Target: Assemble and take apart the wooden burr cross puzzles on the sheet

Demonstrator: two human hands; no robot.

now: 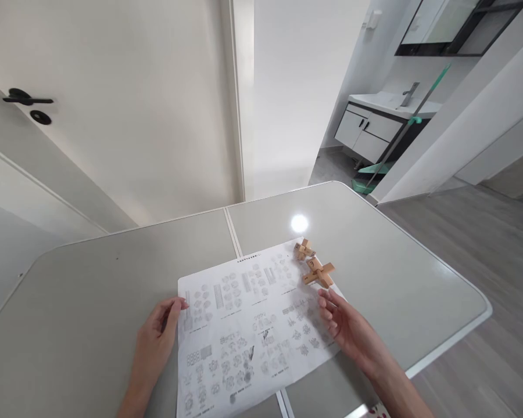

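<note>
A white printed sheet (226, 302) covered with small assembly diagrams lies on the table. My left hand (157, 331) is closed at its left edge, thumb and forefinger together on the paper. My right hand (346, 325) rests over the sheet's right edge, palm turned inward and fingers loosely curled apart, holding nothing. Just beyond its fingertips sits a wooden interlocking puzzle (318, 273), a cross of notched sticks with dark marks. A smaller wooden puzzle (304, 249) of the same kind stands behind it at the sheet's far right corner.
The grey folding table (91, 302) has a pale rim and a seam across its middle. A closed door (135, 104) and a wall stand behind it. To the right, a washroom holds a sink cabinet (370, 128) and a green-handled broom (433, 81).
</note>
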